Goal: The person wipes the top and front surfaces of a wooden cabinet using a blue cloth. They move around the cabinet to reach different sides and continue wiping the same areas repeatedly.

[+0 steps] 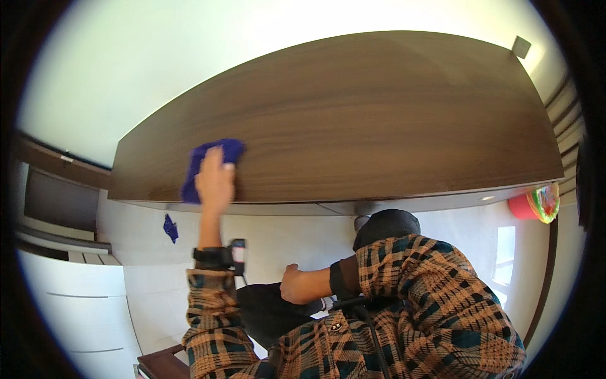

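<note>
My left hand (215, 182) presses a purple cloth (230, 150) flat against the brown wood-grain top (369, 118), close to its front left corner. Part of the cloth droops over the front edge. A little blur shows on the hand. My right hand (303, 284) hangs below the front edge, over my dark-trousered leg, in what looks like a loose fist. Nothing is visible in it, though its fingertips are mostly turned away.
On the pale floor lies a smaller purple cloth (170, 229). A pink bucket (521, 206) with colourful contents stands at the right end. White drawers (80, 308) line the left side. Behind the top rises a pale wall (165, 57), with a wall plate (521, 47) at right.
</note>
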Tool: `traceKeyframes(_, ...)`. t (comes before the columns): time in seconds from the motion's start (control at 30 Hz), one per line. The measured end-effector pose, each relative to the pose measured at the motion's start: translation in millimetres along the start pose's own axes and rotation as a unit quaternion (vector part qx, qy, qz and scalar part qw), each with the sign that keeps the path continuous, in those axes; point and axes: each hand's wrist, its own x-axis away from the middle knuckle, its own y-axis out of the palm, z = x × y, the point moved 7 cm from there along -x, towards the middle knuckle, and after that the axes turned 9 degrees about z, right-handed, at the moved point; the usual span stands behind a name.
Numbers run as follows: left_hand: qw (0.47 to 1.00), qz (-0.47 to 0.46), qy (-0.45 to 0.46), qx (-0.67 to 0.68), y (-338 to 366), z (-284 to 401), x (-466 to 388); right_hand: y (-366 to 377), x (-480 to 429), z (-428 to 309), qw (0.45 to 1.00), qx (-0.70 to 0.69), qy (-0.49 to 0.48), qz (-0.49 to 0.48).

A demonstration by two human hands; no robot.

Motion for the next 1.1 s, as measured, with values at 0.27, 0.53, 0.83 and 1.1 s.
traceKeyframes(0.27, 0.965, -0.107, 0.164, 0.173, -1.6, 196.4, 48.6, 8.4, 12.8, 8.0, 0.827, -0.448, 0.0, 0.341)
traceKeyframes(0.53, 0.999, 0.001, 0.011, 0.046, -20.8, 46.0, 33.4, -17.3, 15.7, -5.4, 0.998, -0.046, -0.004, 0.045)
traceKeyframes(0.83, 0.974, 0.029, -0.222, -0.047, -10.2, -221.0, 5.9, -3.1, 22.4, -0.2, 0.996, -0.085, 0.006, 0.04)
traceKeyframes(1.1, 0.979, 0.072, -0.19, -0.028, -14.1, -226.4, 31.2, 9.7, 36.2, 16.2, 0.992, -0.115, 0.046, 0.004)
